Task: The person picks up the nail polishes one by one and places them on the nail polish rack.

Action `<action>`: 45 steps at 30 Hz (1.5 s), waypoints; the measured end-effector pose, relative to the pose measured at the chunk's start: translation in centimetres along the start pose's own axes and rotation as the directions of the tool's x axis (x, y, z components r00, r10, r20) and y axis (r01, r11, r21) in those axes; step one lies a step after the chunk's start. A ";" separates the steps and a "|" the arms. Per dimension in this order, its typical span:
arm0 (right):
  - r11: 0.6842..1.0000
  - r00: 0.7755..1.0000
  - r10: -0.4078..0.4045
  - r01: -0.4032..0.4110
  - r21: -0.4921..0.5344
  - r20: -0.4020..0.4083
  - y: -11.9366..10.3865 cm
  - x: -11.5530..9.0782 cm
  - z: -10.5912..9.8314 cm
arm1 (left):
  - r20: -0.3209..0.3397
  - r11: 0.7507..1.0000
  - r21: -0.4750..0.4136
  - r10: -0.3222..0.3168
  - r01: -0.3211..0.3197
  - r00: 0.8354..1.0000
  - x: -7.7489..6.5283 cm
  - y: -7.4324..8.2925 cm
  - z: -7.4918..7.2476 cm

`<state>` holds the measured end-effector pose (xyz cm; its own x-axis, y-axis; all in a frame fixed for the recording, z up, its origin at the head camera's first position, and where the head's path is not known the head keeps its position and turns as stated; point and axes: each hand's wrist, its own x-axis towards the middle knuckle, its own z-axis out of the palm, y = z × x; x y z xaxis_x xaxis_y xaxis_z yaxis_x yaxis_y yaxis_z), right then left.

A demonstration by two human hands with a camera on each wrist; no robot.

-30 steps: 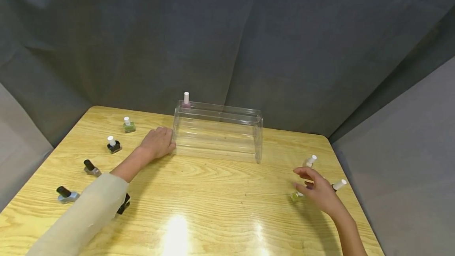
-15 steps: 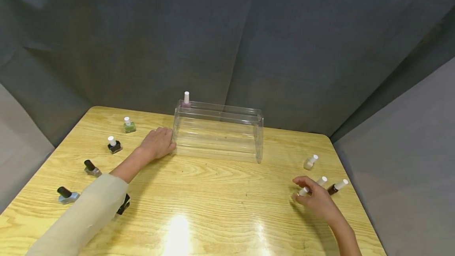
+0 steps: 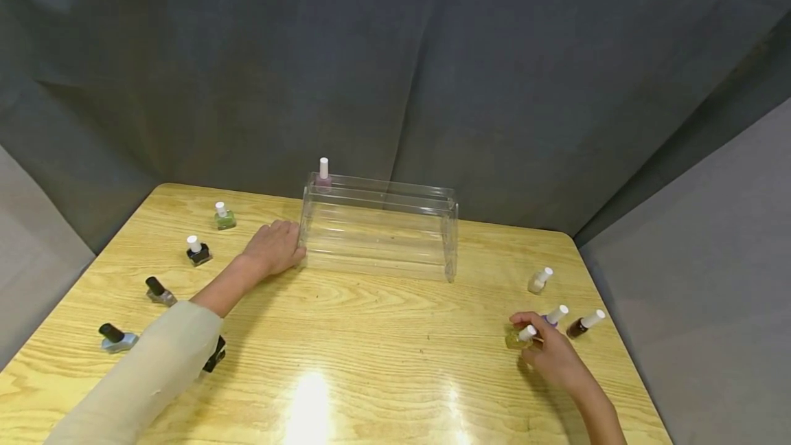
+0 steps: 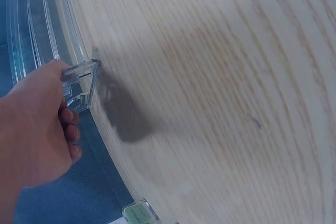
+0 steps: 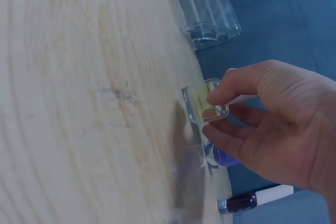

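Note:
My left hand (image 3: 273, 247) grips the left end of a clear acrylic rack (image 3: 377, 266), its fingers curled at the edge in the left wrist view. One nail polish bottle (image 3: 324, 174), pinkish with a white cap, stands on the rack's top tier at the left. At the right of the table, my right hand (image 3: 553, 356) pinches a yellow nail polish bottle (image 5: 198, 100) with a white cap. Close behind that hand are a purple nail polish bottle (image 5: 224, 157) and a dark red nail polish bottle (image 3: 577, 328), both white-capped.
A pale nail polish bottle (image 3: 539, 281) stands farther back on the right. On the left are green (image 3: 225, 220), black (image 3: 199, 255), greyish (image 3: 162, 296) and light blue (image 3: 120, 342) bottles. A black bottle (image 3: 215, 356) is partly behind the left sleeve. Grey curtains surround the table.
My right hand has lowered and closed around the yellow bottle, uncovering the purple and dark red bottles behind it. The left hand and the rack have stayed in place.

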<state>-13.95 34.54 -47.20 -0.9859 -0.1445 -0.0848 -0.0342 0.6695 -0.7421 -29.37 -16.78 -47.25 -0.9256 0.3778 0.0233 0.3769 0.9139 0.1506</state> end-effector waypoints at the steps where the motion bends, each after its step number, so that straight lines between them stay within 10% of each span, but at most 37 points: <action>1: 1.000 1.000 -0.008 0.008 -0.002 -0.006 0.1 0.0 0.0 | 0.002 1.000 0.002 -0.002 0.002 1.000 0.0 0.0 0.0; 19: 0.993 0.990 -0.084 0.093 0.077 -0.117 0.6 -0.1 0.2 | -0.018 1.000 0.009 0.019 -0.019 1.000 0.1 -0.2 0.1; 45: 0.946 0.944 -0.256 0.289 0.147 -0.208 -9.5 1.8 -1.9 | 0.005 1.000 -0.014 0.018 -0.018 1.000 -0.1 -0.1 0.1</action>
<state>-15.71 29.29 -39.08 -0.9559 -0.1563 0.2487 -0.2937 0.4844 -0.8241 -29.31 -16.94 -47.33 -0.9185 0.3949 0.0213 0.3929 0.9049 0.1635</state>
